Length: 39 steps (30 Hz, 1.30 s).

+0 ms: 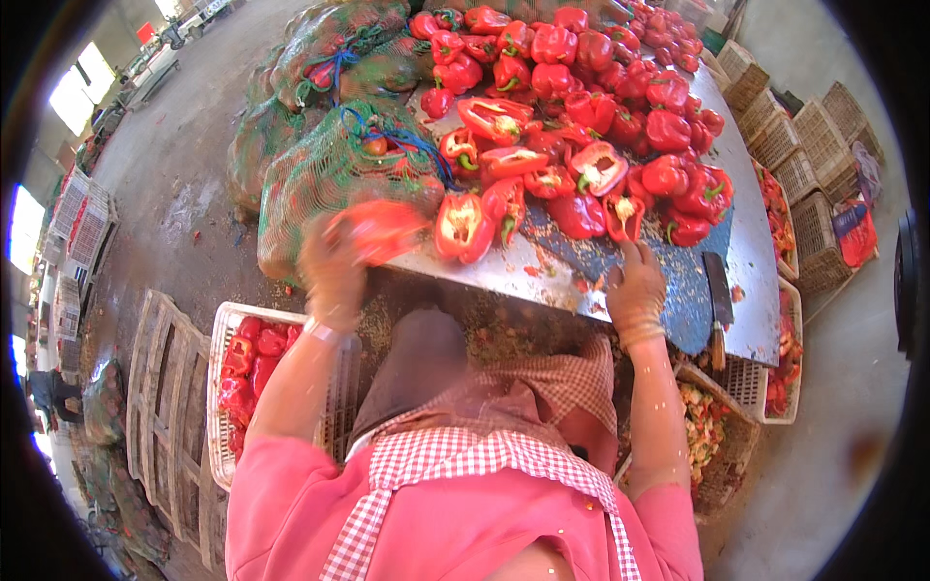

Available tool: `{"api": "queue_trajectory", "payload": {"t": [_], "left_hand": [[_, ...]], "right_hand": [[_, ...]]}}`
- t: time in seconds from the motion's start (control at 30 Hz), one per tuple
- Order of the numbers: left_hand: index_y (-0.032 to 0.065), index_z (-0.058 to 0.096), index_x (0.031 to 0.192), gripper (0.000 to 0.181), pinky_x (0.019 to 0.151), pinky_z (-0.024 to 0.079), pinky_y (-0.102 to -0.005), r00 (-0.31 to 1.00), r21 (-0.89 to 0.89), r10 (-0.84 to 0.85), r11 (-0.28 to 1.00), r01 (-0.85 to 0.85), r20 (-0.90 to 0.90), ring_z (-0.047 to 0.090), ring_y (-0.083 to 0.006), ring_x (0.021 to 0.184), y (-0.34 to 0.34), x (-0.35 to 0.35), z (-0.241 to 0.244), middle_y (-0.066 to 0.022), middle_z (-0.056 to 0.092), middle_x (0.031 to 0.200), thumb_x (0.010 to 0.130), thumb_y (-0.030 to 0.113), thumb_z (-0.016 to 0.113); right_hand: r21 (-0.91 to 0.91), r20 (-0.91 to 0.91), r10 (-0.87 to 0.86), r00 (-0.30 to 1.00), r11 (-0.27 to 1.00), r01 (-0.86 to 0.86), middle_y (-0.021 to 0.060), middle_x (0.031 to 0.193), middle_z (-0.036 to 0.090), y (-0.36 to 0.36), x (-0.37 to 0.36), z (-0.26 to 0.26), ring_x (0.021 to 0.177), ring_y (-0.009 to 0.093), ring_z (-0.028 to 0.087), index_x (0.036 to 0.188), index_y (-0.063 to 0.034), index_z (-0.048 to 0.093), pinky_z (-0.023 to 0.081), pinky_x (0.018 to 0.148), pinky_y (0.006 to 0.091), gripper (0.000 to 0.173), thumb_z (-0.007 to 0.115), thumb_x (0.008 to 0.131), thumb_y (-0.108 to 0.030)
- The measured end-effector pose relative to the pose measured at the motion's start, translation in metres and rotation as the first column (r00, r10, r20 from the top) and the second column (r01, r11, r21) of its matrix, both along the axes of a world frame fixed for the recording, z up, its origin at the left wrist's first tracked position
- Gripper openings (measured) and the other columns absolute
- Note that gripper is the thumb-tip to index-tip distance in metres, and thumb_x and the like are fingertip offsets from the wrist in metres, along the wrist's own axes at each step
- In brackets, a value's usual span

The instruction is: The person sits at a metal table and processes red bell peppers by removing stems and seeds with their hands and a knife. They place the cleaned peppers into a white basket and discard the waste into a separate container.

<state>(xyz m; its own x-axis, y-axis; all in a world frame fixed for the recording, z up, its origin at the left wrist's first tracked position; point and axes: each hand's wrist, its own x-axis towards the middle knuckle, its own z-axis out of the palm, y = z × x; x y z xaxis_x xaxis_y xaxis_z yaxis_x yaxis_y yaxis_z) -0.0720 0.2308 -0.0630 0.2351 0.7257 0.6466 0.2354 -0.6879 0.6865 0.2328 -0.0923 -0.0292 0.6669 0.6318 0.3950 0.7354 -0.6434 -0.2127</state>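
Observation:
My left hand [333, 272], blurred, holds a red bell pepper piece [381, 231] past the near left edge of the metal table [479, 279]. My right hand [638, 290] rests at the near edge of a blue mat [690, 290], its fingertips near a halved pepper [623, 216]; whether it touches that pepper I cannot tell. Between the hands lie cut peppers with pale cores, one half [463, 229] closest to the edge. Whole red peppers [554, 45] are heaped behind them. A cleaver [718, 298] with a wooden handle lies right of my right hand.
Green mesh sacks [327, 189] of peppers stand at the table's left. A white crate [218, 407] of red peppers is at my left, beside a wooden pallet [171, 428]. A container [737, 465] of pepper scraps stands below the table's right corner. Stacked crates [821, 138] line the right side.

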Motion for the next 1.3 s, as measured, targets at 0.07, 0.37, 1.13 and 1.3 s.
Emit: {"api": "queue_trajectory", "payload": {"t": [0.07, 0.37, 1.13, 1.3], "left_hand": [[0.0008, 0.065, 0.112, 0.023, 0.069, 0.052, -0.0352, 0.967, 0.01, 0.192, 0.981, -0.193, -0.166, 0.062, -0.0191, 0.076, 0.019, -0.1, -0.026, -0.0078, 0.068, 0.089, 0.101, 0.02, 0.062], [-0.0037, 0.056, 0.124, 0.041, 0.098, 0.045, -0.046, 0.34, 0.113, 0.548, 0.633, -0.766, -0.764, 0.058, -0.0399, 0.111, -0.03, -0.322, -0.108, -0.0251, 0.062, 0.117, 0.092, 0.019, 0.069], [0.0028, 0.052, 0.134, 0.053, 0.062, 0.058, -0.0317, 0.727, -0.789, -0.673, 0.371, 0.49, 0.135, 0.069, -0.0203, 0.088, -0.027, 0.14, 0.094, -0.0101, 0.067, 0.111, 0.086, 0.011, 0.075], [-0.0009, 0.057, 0.122, 0.048, 0.057, 0.056, -0.0362, 0.892, -0.715, -0.452, 0.62, 0.324, 0.013, 0.07, -0.0227, 0.077, -0.069, 0.155, 0.035, -0.0161, 0.07, 0.096, 0.083, 0.018, 0.078]], "right_hand": [[0.043, 0.054, 0.151, 0.987, 0.987, -0.153, 0.0238, 0.115, 0.065, 0.054, 0.018, 0.004, 0.106, 0.044, 0.062, 0.119, -0.0024, 0.064, 0.051, 0.092, 0.0498, 0.035, 0.065, 0.085, -0.009], [-0.106, -0.209, 0.059, 0.976, 0.991, -0.083, 0.0264, 0.117, 0.067, 0.299, 0.114, 0.022, 0.112, 0.042, 0.064, 0.118, -0.005, 0.068, 0.051, 0.097, 0.049, 0.033, 0.059, 0.093, -0.023], [0.196, -0.009, 0.542, 0.841, 0.825, -0.53, 0.0194, 0.103, 0.07, 0.164, 0.022, 0.088, 0.097, 0.04, 0.068, 0.111, -0.0059, 0.068, 0.054, 0.081, 0.0463, 0.021, 0.063, 0.091, -0.009], [0.053, 0.049, 0.261, 0.964, 0.963, -0.263, 0.024, 0.106, 0.065, 0.116, -0.038, 0.074, 0.093, 0.044, 0.067, 0.121, -0.0073, 0.056, 0.055, 0.078, 0.0512, 0.035, 0.065, 0.092, -0.025]]}}
